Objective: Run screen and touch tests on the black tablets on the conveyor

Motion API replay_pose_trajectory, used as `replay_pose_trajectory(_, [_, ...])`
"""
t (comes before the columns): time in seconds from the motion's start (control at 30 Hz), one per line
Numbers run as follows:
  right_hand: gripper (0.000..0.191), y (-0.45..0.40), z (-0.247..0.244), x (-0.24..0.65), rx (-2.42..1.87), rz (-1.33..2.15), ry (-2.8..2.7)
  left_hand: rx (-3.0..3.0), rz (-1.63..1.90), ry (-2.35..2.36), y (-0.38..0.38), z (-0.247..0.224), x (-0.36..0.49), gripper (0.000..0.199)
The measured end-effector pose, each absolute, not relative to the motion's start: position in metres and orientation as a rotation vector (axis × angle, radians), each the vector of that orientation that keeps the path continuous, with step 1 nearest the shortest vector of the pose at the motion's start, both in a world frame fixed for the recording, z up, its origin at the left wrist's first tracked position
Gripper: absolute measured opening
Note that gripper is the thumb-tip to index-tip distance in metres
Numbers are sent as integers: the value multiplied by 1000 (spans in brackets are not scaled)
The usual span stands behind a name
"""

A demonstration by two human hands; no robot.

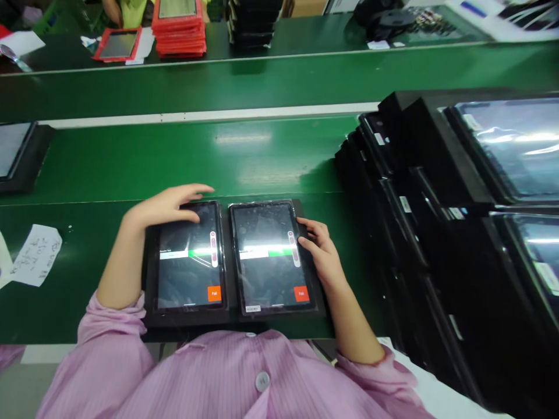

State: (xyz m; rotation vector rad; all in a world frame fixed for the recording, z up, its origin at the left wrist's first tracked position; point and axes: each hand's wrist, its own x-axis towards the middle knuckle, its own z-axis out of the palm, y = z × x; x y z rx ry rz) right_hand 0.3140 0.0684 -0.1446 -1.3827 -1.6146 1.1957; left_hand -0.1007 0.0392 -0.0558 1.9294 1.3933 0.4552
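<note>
Two tablets lie side by side in dark trays on the green table, each with a lit screen showing an orange or red "Fail" box. Over the upper left part of the left tablet (187, 279) is my left hand (172, 206), thumb and fingers apart, holding nothing. My right hand (321, 250) rests at the right edge of the right tablet (266, 279), its fingers bent against the edge and the thumb near the screen's side buttons graphic. Whether it grips the tablet or its tray is hard to make out.
Tall stacks of black trays with tablets (515, 151) stand on the right. Another tablet (13, 145) lies at the far left, above a handwritten paper (38, 255). Across the raised back ledge are red-framed items (179, 41), a black stack (253, 23) and part of another person.
</note>
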Motion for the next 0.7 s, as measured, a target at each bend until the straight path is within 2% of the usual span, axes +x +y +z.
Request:
replay_pose_trajectory(0.1, [45, 66, -144, 314, -1397, 1174, -1615, 1673, 1035, 1863, 32, -83, -153, 27])
replay_pose_trajectory(0.17, [46, 65, -144, 313, -1402, 1164, -1612, 1440, 1451, 2179, 25, -110, -179, 32])
replay_pose_trajectory(0.27, [46, 65, -144, 313, -1404, 1153, -1614, 1147, 1810, 2229, 20, -140, -197, 39])
replay_pose_trajectory(0.7, [47, 69, -154, 316, -1384, 1134, -1603, 1346, 1571, 2271, 14, -137, -182, 38])
